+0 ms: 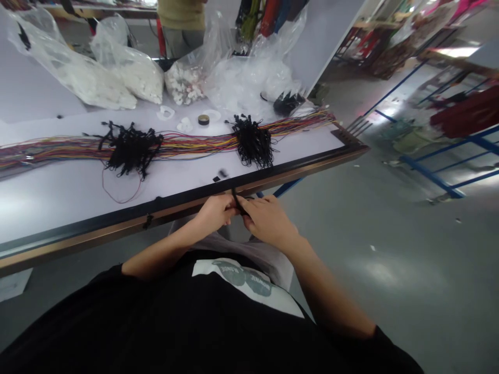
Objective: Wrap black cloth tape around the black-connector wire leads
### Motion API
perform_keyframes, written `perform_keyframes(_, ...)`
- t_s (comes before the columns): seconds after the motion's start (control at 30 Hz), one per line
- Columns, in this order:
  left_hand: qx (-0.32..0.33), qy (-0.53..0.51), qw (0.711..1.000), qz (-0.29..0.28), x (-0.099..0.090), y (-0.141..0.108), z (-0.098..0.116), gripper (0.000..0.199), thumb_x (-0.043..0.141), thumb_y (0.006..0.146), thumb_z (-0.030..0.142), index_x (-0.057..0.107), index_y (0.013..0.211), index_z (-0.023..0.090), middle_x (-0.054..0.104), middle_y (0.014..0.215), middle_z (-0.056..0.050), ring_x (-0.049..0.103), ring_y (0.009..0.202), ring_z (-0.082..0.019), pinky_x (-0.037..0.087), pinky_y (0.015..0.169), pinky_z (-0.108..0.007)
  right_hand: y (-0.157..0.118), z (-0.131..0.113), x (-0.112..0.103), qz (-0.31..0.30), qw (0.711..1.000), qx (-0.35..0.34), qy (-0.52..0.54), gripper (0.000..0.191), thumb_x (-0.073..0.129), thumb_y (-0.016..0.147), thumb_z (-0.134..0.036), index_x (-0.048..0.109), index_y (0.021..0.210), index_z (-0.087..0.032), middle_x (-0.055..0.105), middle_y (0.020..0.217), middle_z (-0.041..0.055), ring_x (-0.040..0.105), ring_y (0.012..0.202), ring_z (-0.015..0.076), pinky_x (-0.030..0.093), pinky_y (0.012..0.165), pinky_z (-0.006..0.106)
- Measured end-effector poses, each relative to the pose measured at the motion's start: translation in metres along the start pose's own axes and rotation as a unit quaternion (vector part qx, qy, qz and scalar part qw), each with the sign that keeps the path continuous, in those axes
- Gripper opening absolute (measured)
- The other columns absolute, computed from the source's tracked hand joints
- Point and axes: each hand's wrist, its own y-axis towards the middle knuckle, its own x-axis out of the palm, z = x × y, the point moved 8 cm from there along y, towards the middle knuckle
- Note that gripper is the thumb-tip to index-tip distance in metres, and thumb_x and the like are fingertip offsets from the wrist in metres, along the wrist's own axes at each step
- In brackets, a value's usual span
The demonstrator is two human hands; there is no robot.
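A black strip is held just in front of the table's near edge. Its long axis runs roughly across that edge; the visible end points towards the table, a little leftward, and the other is hidden between the hands. The left hand and right hand meet, both pinched on the strip. This one piece is being worked (how nearly finished cannot be told). On the table, two black clumps lie untouched among wires, with bags farther back.
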Motion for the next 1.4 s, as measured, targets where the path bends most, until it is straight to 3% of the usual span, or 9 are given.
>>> perform_keyframes(0.1, 0.008, 0.027, 0.999, -0.029, 0.003, 0.002, -0.001, 0.012, 0.057, 0.075, 0.013, 0.057, 0.063, 0.013, 0.05, 0.045, 0.005, 0.051, 0.04, -0.008, 0.039, 0.042, -0.017, 0.0, -0.001, -0.003, 0.021, 1.0, -0.008, -0.012, 0.05, 0.045, 0.081, -0.015, 0.049, 0.131, -0.014, 0.072, 0.101, 0.0122, 0.062, 0.094, 0.0246, 0.032, 0.077, 0.036)
perform_keyframes(0.2, 0.012, 0.006, 0.998, -0.06, 0.006, 0.003, -0.002, 0.004, 0.06, 0.073, 0.016, 0.061, 0.074, 0.013, 0.054, 0.05, 0.005, 0.053, 0.042, -0.009, 0.041, 0.042, -0.018, 0.0, 0.0, -0.007, 0.015, 1.0, -0.002, -0.01, 0.049, 0.044, 0.082, -0.015, 0.049, 0.131, -0.016, 0.073, 0.096, 0.0105, 0.063, 0.091, 0.0238, 0.032, 0.076, 0.035)
perform_keyframes(0.53, 0.074, 0.11, 0.991, -0.018, 0.0, 0.008, 0.008, 0.005, 0.055, 0.068, 0.012, 0.059, 0.066, 0.015, 0.058, 0.055, 0.003, 0.057, 0.051, -0.011, 0.042, 0.049, -0.018, 0.008, 0.001, -0.008, -0.02, 0.997, 0.044, -0.066, 0.048, 0.042, 0.086, -0.021, 0.047, 0.133, -0.011, 0.073, 0.097, 0.0164, 0.064, 0.092, 0.0282, 0.032, 0.071, 0.036)
perform_keyframes(0.7, 0.03, 0.111, 0.993, -0.039, 0.004, 0.007, 0.003, 0.011, 0.05, 0.075, 0.014, 0.057, 0.067, 0.015, 0.052, 0.047, 0.004, 0.053, 0.041, -0.01, 0.039, 0.042, -0.017, 0.011, -0.005, -0.006, -0.018, 0.996, 0.011, -0.089, 0.046, 0.041, 0.087, -0.022, 0.048, 0.131, -0.011, 0.073, 0.096, 0.0156, 0.065, 0.09, 0.0274, 0.031, 0.069, 0.036)
perform_keyframes(0.9, 0.029, 0.222, 0.972, -0.067, 0.006, 0.005, 0.005, 0.028, 0.057, 0.067, 0.007, 0.042, 0.046, 0.019, 0.044, 0.038, 0.003, 0.05, 0.041, -0.012, 0.038, 0.043, -0.02, 0.012, -0.011, 0.007, -0.031, 0.994, -0.012, -0.101, 0.039, 0.047, 0.083, -0.02, 0.057, 0.118, -0.005, 0.073, 0.085, 0.0169, 0.066, 0.085, 0.0301, 0.031, 0.069, 0.038)
perform_keyframes(1.1, -0.025, 0.145, 0.976, -0.162, 0.019, -0.001, -0.01, 0.021, 0.049, 0.072, 0.014, 0.048, 0.051, 0.017, 0.051, 0.039, 0.002, 0.055, 0.039, -0.013, 0.039, 0.04, -0.019, 0.012, -0.006, 0.015, -0.075, 0.994, -0.018, -0.073, 0.028, 0.042, 0.084, -0.023, 0.066, 0.098, -0.016, 0.074, 0.085, 0.0125, 0.067, 0.079, 0.0273, 0.032, 0.068, 0.037)
perform_keyframes(1.2, -0.007, 0.138, 0.982, -0.126, 0.015, 0.006, -0.009, 0.019, 0.05, 0.072, 0.016, 0.047, 0.053, 0.017, 0.047, 0.036, 0.004, 0.051, 0.037, -0.011, 0.037, 0.038, -0.018, 0.013, -0.004, 0.011, -0.07, 0.994, 0.002, -0.083, 0.032, 0.04, 0.086, -0.025, 0.067, 0.101, -0.017, 0.074, 0.082, 0.0126, 0.067, 0.079, 0.0273, 0.031, 0.068, 0.037)
perform_keyframes(1.3, 0.011, 0.125, 0.99, -0.066, 0.008, 0.011, -0.002, 0.018, 0.05, 0.07, 0.015, 0.047, 0.053, 0.017, 0.043, 0.035, 0.006, 0.047, 0.036, -0.01, 0.035, 0.038, -0.017, 0.018, -0.001, 0.004, -0.019, 0.995, 0.024, -0.099, 0.035, 0.041, 0.085, -0.026, 0.068, 0.104, -0.016, 0.074, 0.081, 0.0149, 0.067, 0.081, 0.0285, 0.031, 0.071, 0.038)
perform_keyframes(1.4, -0.025, 0.077, 0.995, -0.058, 0.01, 0.005, 0.001, 0.018, 0.049, 0.071, 0.014, 0.046, 0.053, 0.017, 0.039, 0.036, 0.007, 0.042, 0.034, -0.008, 0.032, 0.037, -0.017, 0.023, 0.017, 0.0, 0.001, 0.993, 0.046, -0.106, 0.036, 0.043, 0.085, -0.025, 0.068, 0.11, -0.017, 0.074, 0.082, 0.0157, 0.067, 0.084, 0.0287, 0.032, 0.076, 0.04)
